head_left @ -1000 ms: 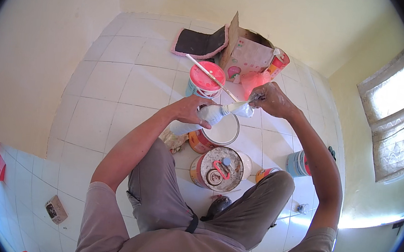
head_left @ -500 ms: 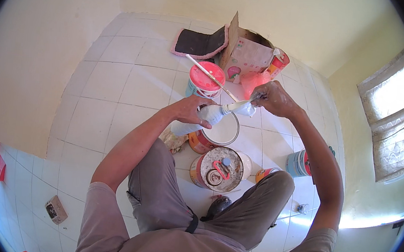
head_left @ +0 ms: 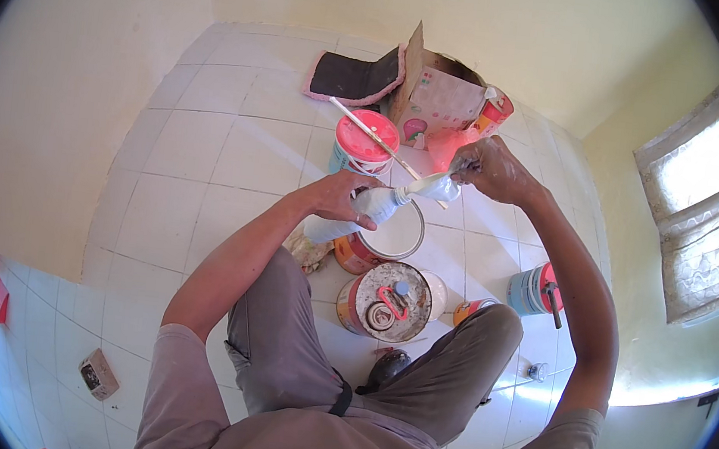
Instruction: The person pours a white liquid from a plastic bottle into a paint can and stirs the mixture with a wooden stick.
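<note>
My left hand (head_left: 336,196) is wrapped round a whitish plastic bottle (head_left: 376,204), which lies tilted with its neck to the right. From the neck stretches a twisted piece of thin, clear-whitish plastic film (head_left: 439,187). My right hand (head_left: 490,170), smeared with white, pinches the far end of that film. Both hands are above an open paint can (head_left: 400,234) that shows white inside. Nearer to me stands a stained metal can (head_left: 410,281) with a red handle and a blue cap. How the film joins the bottle is hard to make out.
Beyond my hands a pail with a red lid (head_left: 361,121) has a long stick (head_left: 349,113) across it. A cardboard box (head_left: 447,103), a pink bag (head_left: 447,146) and a dark pad (head_left: 356,75) are farther off. A blue tub (head_left: 526,291) stands right, near my arm.
My right hand has shifted slightly right and up, and its elbow has swung outward. The film between the hands has changed shape a little. My left hand and the bottle stay in place.
</note>
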Motion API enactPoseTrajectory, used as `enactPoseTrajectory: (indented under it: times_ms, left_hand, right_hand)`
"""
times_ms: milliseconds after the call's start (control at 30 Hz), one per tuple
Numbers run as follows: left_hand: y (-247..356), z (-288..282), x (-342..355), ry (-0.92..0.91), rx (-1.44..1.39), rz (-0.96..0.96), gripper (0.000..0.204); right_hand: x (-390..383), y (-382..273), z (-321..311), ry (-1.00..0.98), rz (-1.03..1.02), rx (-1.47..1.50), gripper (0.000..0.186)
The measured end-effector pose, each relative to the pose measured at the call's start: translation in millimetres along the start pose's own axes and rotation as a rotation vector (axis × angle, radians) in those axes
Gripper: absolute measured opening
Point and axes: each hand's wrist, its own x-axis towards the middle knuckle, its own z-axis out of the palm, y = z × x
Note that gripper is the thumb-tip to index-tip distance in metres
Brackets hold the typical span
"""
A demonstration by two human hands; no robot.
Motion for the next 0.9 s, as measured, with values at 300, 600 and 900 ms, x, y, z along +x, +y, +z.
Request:
enactPoseTrajectory:
  times_ms: [300, 600, 900]
  left_hand:
    - [0.2, 1.0, 0.5, -0.022, -0.08, -0.013, 0.091]
    - [1.3, 0.5, -0.2, -0.013, -0.076, 0.01, 0.091]
    - [0.5, 0.8, -1.0, 0.0, -0.108, 0.032, 0.091]
  right_hand:
    - [6.0, 0.3, -3.5, -0.009, 0.005, -0.1, 0.02]
    - [8.6, -5.7, -6.1, 0.038, -0.094, -0.144, 0.013]
    - [14.7, -6.8, -11.2, -0.081, -0.013, -0.195, 0.028]
